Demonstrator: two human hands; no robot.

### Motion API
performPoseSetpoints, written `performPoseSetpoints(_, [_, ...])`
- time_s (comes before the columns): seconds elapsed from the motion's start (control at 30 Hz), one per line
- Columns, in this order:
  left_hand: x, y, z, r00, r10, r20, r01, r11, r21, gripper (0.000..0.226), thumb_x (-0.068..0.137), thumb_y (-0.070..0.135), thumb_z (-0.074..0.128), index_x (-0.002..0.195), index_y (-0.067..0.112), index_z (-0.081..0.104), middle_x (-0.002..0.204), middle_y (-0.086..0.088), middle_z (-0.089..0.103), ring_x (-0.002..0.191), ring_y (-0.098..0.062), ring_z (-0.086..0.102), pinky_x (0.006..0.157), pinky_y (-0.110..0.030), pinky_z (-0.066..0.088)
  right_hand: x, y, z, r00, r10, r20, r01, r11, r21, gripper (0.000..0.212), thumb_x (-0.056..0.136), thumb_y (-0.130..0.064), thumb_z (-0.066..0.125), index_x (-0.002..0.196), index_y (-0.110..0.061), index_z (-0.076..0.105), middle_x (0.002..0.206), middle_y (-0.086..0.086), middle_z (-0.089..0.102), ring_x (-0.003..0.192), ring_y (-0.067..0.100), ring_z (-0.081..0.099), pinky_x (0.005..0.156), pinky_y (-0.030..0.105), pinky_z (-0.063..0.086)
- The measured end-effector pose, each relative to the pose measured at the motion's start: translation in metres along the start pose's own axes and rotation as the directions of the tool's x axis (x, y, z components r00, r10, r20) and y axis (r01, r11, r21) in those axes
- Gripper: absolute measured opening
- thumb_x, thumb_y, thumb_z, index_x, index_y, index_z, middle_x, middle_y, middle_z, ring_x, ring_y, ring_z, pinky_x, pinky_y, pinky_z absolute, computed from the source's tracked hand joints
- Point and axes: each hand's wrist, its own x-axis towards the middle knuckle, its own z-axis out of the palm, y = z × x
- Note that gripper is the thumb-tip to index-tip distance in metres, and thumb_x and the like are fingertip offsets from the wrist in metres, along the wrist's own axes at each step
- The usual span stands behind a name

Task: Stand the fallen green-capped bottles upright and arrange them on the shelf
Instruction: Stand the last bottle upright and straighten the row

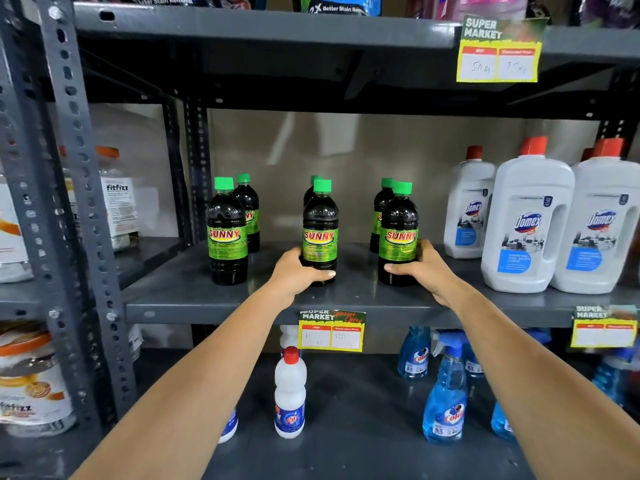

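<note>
Middle SUNNY bottle was gripped by left hand; right-side SUNNY bottle, beside it, by right hand; Domex jugs further right.

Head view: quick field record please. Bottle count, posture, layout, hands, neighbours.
sunny_bottles: six green-capped, in three front/back pairs
posture: all upright, none fallen
left hand: gripping the front middle bottle low on its body
right hand: gripping the front right bottle low on its body
front left bottle: untouched
right neighbours: white Domex jugs
surface: grey metal shelf
</note>
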Motion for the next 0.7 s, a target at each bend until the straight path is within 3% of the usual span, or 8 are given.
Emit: performPoseSetpoints(0.7, [-0.005, 0.0018, -0.0002, 1.0, 0.025, -0.019, -0.023, 0.998, 0.063, 0.057, 0.068, 0.015, 0.089, 0.118, 0.014, 0.061, 0.111, -0.003, 0.066, 0.103, -0.019, 0.06, 0.085, -0.028, 0.042, -0.0028, -0.0047, -0.0002, 0.999, 0.001, -0.034, -0.003, 0.999, -0.052, 0.088, 0.065, -0.01, 0.087, 0.137, -0.011, 0.036, 0.131, 0.009, 0.058, 0.119, 0.023, 0.054, 0.104, 0.036, 0.04])
